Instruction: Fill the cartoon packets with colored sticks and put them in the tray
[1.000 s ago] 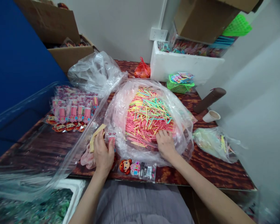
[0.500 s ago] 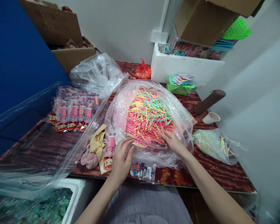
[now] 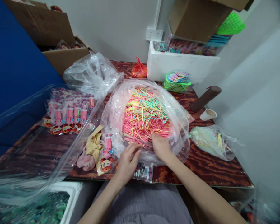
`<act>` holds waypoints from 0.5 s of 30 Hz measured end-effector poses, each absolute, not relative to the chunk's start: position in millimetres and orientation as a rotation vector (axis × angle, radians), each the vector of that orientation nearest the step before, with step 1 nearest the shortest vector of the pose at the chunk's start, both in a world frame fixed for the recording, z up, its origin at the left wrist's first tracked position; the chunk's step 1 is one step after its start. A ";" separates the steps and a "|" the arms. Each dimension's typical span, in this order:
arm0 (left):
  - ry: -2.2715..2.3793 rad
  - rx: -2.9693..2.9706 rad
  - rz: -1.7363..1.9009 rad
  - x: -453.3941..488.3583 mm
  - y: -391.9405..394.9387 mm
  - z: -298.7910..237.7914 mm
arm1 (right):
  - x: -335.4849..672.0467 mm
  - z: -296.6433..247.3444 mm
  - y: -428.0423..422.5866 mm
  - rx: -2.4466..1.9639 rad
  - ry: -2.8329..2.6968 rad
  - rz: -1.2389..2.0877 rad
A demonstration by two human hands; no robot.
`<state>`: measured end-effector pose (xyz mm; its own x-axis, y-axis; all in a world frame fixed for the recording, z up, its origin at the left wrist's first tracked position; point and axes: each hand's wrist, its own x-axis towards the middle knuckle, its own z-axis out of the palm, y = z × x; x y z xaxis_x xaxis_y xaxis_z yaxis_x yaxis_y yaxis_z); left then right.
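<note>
A large clear plastic bag [image 3: 112, 115] lies spread open on the table, heaped with thin coloured sticks [image 3: 146, 118] in pink, yellow and green. My right hand [image 3: 162, 147] is closed at the near edge of the heap, its fingers curled down among the pink sticks, the fingertips hidden. At the bag's front rim my left hand [image 3: 128, 161] is cupped, thumb apart from the fingers, with nothing seen in it. Below lies a clear printed packet [image 3: 144, 172], partly covered by the left hand. To the left is a packet of pink sticks [image 3: 108, 144] with a cartoon-face card.
Filled stick packets [image 3: 70, 113] are piled at the left beside a crumpled plastic bag [image 3: 93, 73]. Behind stand a red bag [image 3: 139, 70], a green basket [image 3: 177, 86] and a white foam box [image 3: 177, 63]. A bottle [image 3: 206, 99], paper cup [image 3: 208, 115] and smaller bag [image 3: 210, 141] are at the right.
My right hand has moved left and turned, its fingers now curled into the pink sticks. My left hand has shifted slightly right and down. The view has shifted a little.
</note>
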<state>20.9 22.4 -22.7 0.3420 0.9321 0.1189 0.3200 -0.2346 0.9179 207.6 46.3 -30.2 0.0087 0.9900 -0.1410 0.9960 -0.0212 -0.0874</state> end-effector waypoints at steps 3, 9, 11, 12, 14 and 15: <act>1.116 1.751 0.891 16.5 22.7 -22.4 | 208.2 -25.5 47.6 2.152 2.203 -0.310; 1.152 1.706 0.916 5.3 24.2 -18.0 | 248.1 -18.9 47.1 2.295 2.245 -0.758; 1.147 1.679 0.922 6.2 25.1 -16.1 | 259.2 -17.4 49.6 2.436 2.201 -1.234; 1.139 1.666 0.923 7.9 25.7 -15.2 | 262.2 -16.7 50.9 2.474 2.122 -1.522; 1.121 1.652 0.918 12.8 27.1 -13.3 | 263.3 -15.7 52.6 2.490 1.845 -2.078; 1.112 1.651 0.914 15.6 27.9 -12.4 | 261.8 -15.7 52.7 2.480 1.687 -2.303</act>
